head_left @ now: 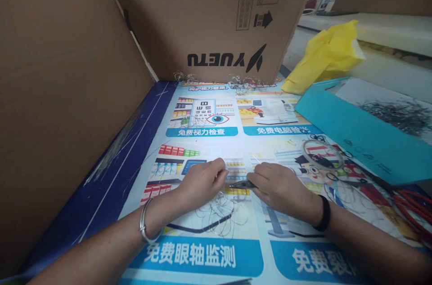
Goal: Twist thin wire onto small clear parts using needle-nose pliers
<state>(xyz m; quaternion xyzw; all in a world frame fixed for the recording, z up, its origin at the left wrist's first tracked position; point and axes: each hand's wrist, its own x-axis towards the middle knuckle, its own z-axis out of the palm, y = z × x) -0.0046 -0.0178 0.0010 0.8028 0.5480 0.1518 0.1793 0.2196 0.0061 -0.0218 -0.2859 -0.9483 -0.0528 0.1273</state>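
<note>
My right hand is closed around a pair of small pliers, whose dark jaws point left. My left hand is pinched at the tip of those jaws, on what looks like thin wire, mostly hidden by the fingers. Just below the left fingertips spreads a loose tangle of fine silvery wire loops. Both hands are low over a printed sheet with blue captions and pictures.
A tall cardboard box stands behind, with cardboard at left. Wire scraps lie along its foot. To the right are a turquoise box holding a wire tangle, a yellow bag, a tape roll and an orange-handled tool.
</note>
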